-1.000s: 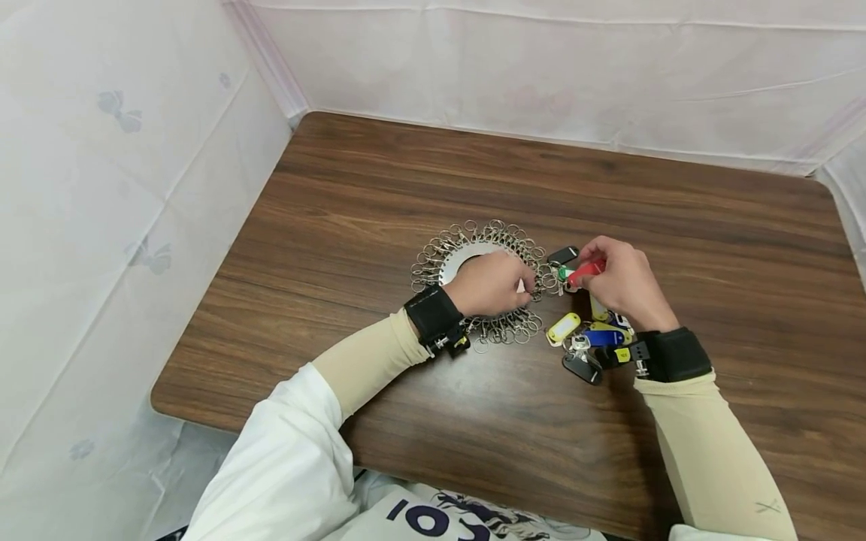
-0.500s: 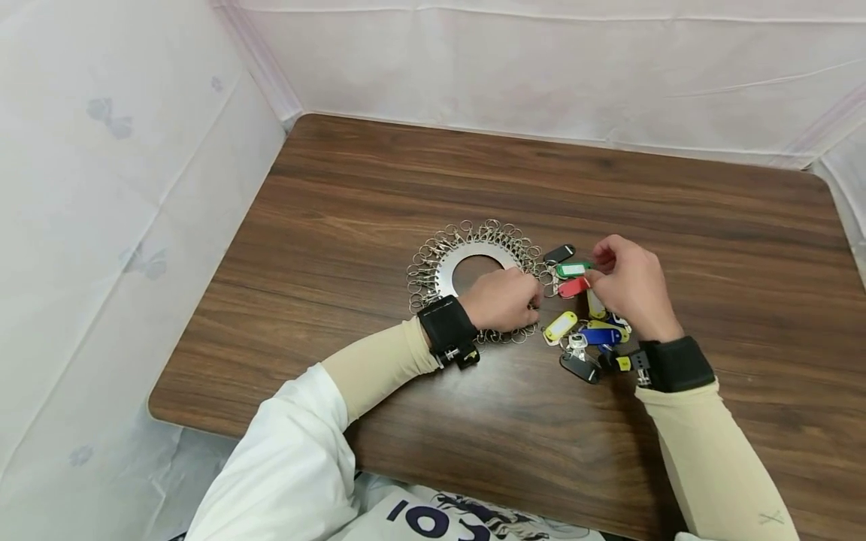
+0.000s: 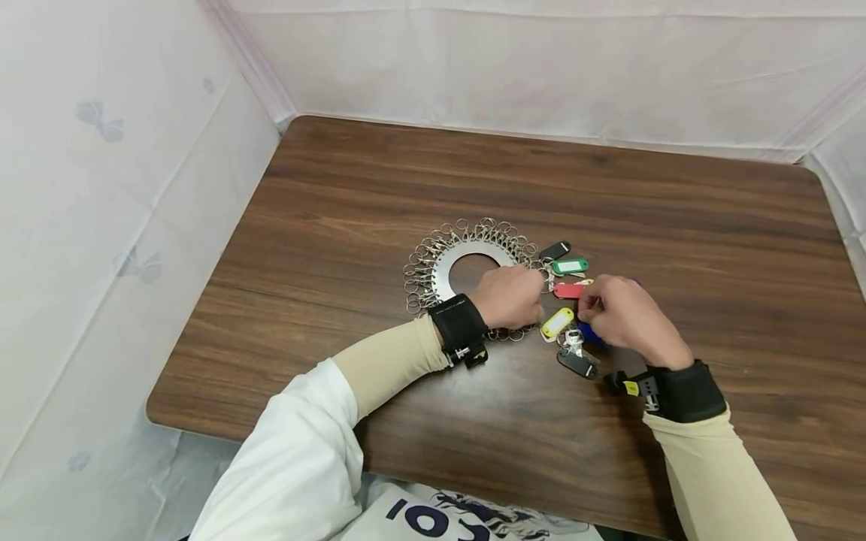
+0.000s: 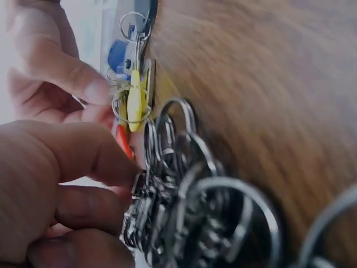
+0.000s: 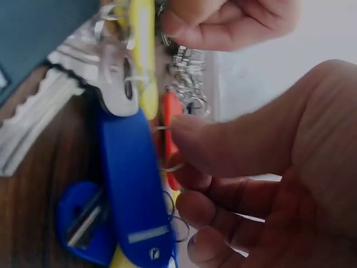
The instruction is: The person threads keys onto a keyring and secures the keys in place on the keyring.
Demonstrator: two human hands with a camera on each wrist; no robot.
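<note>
With black, green and red key tags (image 3: 570, 289) already clipped to the metal ring disc (image 3: 446, 272) on the counter (image 3: 379, 188), the left hand (image 3: 509, 297) pinched a clasp while the right hand (image 3: 619, 315) pinched a small split ring among the loose tags (image 3: 558, 324) left.

Head view: the left hand (image 3: 509, 296) covers the near right arc of the clip-ringed metal disc (image 3: 449, 264); the right hand (image 3: 621, 314) hides most of the blue key tag (image 3: 593, 336). Whether the right fingertips touch the red key tag (image 3: 567, 290) cannot be told. Left wrist view: clips (image 4: 184, 184) blurred, cut off at the bottom edge. Right wrist view: silver key (image 5: 39, 114) cut off at the left edge; writing on the blue key tag (image 5: 131, 184) too small to read.
</note>
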